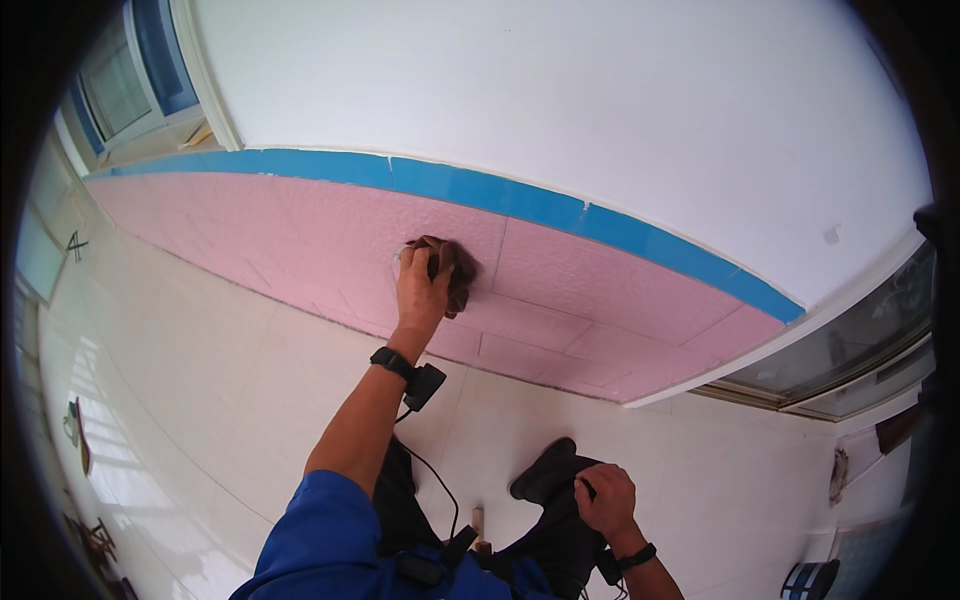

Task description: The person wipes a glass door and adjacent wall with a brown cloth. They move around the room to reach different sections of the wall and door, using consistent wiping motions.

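My left hand (426,285) grips a dark brown cloth (454,274) and presses it against the pink tiled lower wall (352,247). The cloth is bunched up under and beside the fingers. Above the pink tiles runs a band of blue tiles (487,189), with white wall over it. My right hand (607,499) rests curled near my right knee; no object shows in it, though its palm is hidden. Both wrists bear black straps, and a small black box (425,387) sits on the left one.
A window (124,82) with a sill is at the upper left. At the right is a glazed sliding door (832,352). Pale floor tiles (247,360) stretch below the wall. A stool (810,579) stands at the lower right. A wooden piece (478,517) shows between my legs.
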Demonstrator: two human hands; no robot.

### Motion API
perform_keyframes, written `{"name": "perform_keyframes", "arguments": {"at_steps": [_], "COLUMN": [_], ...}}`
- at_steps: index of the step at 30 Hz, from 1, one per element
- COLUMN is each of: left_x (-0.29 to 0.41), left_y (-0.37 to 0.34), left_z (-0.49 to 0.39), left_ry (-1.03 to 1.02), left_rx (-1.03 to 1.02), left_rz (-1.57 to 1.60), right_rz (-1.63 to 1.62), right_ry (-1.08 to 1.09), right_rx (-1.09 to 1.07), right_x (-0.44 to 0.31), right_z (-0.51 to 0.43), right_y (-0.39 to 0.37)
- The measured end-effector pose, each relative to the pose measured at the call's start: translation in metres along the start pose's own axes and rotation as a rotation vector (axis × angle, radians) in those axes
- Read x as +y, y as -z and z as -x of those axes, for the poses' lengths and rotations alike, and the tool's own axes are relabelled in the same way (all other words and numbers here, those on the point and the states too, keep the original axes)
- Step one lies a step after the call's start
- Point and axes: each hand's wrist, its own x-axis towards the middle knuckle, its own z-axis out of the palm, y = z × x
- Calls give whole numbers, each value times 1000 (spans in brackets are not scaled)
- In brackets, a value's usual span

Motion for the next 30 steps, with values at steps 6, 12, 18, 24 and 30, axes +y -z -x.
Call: {"name": "perform_keyframes", "arguments": {"at_steps": [6,12,18,24,30], "left_x": [5,12,-29,-94,-134], "left_y": [25,33,5,-30,-57], "left_z": [-37,-52,-21,29,65], "left_ry": [-31,38,219,332,702], "left_rx": [160,302,355,329,154], "left_rz": [11,117,176,7,83], "right_rz": [2,22,18,25,13], "right_ry": [15,17,8,-16,-1], "right_rx": [-10,-25,-37,-53,-41], "right_x": [0,2,1,3,7], "right_z": [-3,-6,-6,-4,-7], "right_y": [-2,-3,-2,1,-1]}}
